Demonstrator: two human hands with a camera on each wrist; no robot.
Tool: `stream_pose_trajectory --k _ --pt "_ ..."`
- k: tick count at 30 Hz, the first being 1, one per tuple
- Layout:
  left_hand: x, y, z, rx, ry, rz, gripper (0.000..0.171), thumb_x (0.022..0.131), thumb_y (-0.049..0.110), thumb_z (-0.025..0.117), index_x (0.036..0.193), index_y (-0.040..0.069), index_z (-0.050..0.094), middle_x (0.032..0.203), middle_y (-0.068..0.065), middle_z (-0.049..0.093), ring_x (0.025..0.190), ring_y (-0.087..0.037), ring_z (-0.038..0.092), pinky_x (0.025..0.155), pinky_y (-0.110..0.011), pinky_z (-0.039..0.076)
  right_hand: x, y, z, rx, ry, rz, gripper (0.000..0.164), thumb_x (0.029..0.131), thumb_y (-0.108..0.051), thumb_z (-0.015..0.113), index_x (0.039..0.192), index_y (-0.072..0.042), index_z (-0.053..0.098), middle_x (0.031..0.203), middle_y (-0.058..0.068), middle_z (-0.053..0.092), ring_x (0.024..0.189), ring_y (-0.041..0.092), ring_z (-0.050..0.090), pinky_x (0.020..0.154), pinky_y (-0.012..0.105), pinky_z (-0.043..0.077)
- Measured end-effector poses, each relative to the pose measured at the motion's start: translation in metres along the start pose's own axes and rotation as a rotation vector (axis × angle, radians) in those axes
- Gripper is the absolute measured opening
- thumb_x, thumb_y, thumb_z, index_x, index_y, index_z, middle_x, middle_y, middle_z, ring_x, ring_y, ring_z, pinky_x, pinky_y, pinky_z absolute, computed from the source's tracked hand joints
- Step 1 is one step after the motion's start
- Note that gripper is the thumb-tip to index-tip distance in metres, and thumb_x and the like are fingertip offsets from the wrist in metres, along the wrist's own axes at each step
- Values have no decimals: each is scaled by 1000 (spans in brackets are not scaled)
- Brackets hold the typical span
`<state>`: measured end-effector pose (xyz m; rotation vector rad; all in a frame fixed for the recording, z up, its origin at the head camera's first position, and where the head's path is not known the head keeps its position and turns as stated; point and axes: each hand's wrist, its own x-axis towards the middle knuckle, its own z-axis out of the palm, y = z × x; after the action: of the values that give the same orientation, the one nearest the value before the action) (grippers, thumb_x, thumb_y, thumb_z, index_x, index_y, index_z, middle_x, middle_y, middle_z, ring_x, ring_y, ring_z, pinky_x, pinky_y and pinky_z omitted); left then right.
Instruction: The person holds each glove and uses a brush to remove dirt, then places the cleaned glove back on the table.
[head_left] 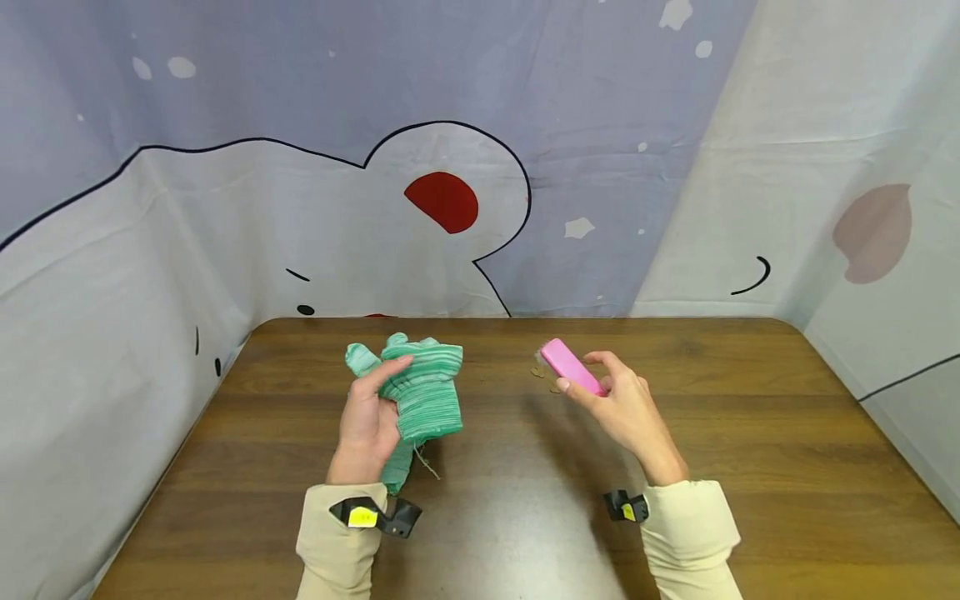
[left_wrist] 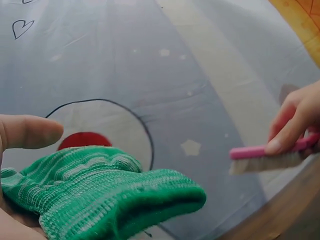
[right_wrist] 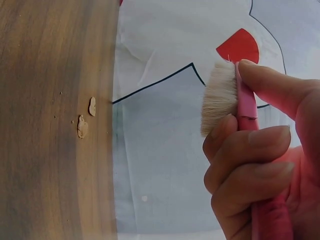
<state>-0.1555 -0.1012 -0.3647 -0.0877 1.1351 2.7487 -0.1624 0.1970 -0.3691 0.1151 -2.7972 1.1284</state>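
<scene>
My left hand (head_left: 367, 425) holds a green-and-white striped knit glove (head_left: 431, 392) above the left part of the table, thumb over it and the other fingers mostly hidden beneath. Another green knit piece hangs below, with a loose thread; whether it is a second glove I cannot tell. In the left wrist view the glove's cuff (left_wrist: 160, 200) points right. To the right, my right hand (head_left: 626, 412) grips a pink brush (head_left: 570, 367) above the table. Its pale bristles (right_wrist: 220, 97) show plainly in the right wrist view, facing away from the palm.
Small tan flakes (right_wrist: 82, 126) with a few crumbs lie on the wooden table (head_left: 510, 517), below and near the brush in the head view. A printed cloth (head_left: 600, 167) hangs behind the table's far edge and along the sides.
</scene>
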Motion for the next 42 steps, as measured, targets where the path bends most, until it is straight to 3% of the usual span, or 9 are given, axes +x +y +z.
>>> stream_pose_trajectory --k 3,11,19,23,29,32,36,42 --pt "-3 11 -14 12 -19 14 17 92 10 49 106 9 57 101 -3 62 95 -17 57 90 -34 45 1 -1 2 14 7 -14 54 79 -47 67 119 -13 54 76 8 67 84 27 55 60 31 41" --pt "-14 45 -64 102 -22 143 23 93 2 48 112 8 57 107 -2 61 99 -14 56 86 -31 47 1 -3 7 53 20 -45 46 80 -44 67 113 -12 58 81 10 68 72 17 62 58 30 45" --pt "-28 70 -119 194 -5 115 28 91 -5 48 115 7 56 104 -2 64 95 -13 61 78 -29 52 2 -5 9 73 19 -41 45 81 -42 67 111 -10 59 81 11 68 67 15 62 55 29 46" --pt "-29 76 -135 378 77 89 36 88 -4 54 119 11 42 100 2 61 88 -10 61 71 -28 53 2 -6 9 79 10 -40 44 81 -41 67 111 -10 59 79 10 68 66 14 61 55 29 45" --pt "-24 78 -155 719 221 36 70 79 -3 65 137 11 29 107 10 53 90 -4 54 72 -24 50 2 -6 11 82 -13 -51 39 81 -37 68 108 -10 61 73 7 66 60 13 57 51 29 44" --pt "-22 77 -163 824 281 -14 81 80 -3 63 145 9 17 125 0 44 102 -9 46 78 -22 45 3 -6 12 89 -22 -50 39 81 -37 68 108 -10 61 74 7 67 60 13 57 52 29 45" --pt "-22 76 -170 1004 353 -106 82 80 1 59 146 6 11 144 -17 23 118 -26 32 83 -30 38 4 -4 14 95 -28 -42 40 82 -39 67 109 -11 61 76 8 67 62 13 58 52 29 45" --pt "-21 80 -168 1279 379 -231 85 80 11 57 142 -9 2 144 -33 13 124 -41 24 95 -50 33 5 -2 17 119 -45 -24 43 82 -43 66 110 -10 60 78 10 67 62 15 58 51 30 45"
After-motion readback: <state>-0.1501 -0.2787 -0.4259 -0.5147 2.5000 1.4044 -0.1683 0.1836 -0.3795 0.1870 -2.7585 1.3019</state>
